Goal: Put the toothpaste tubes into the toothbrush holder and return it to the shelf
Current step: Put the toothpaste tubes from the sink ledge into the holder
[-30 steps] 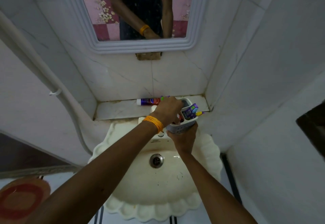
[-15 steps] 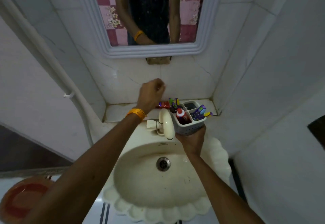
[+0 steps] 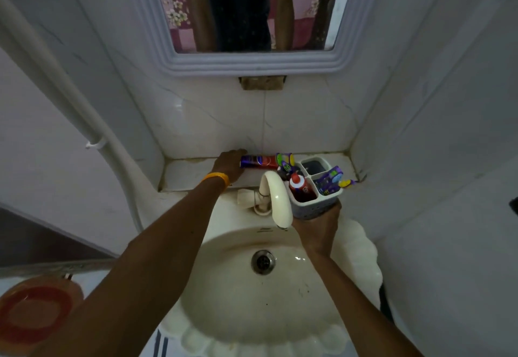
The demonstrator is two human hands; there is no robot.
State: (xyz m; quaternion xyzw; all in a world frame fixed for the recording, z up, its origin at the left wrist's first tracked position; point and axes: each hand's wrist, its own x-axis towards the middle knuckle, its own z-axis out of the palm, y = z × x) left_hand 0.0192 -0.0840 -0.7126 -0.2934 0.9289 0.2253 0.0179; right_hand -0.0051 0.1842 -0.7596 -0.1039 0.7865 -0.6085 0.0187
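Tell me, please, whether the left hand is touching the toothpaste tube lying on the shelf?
Touching. In the head view the left hand rests on the shelf with its fingers covering the left end of the toothpaste tube; no gap shows between them.

You see 2 toothpaste tubes: 1 on the shelf (image 3: 259, 160), 1 in the single 4-compartment toothbrush holder (image 3: 316, 188).

Shelf (image 3: 190, 173) left bare, faucet (image 3: 276, 199) (curved) fronting holder (image 3: 316, 205)

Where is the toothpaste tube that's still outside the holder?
It lies flat on the shelf under the mirror, behind the tap, with the left hand at its left end.
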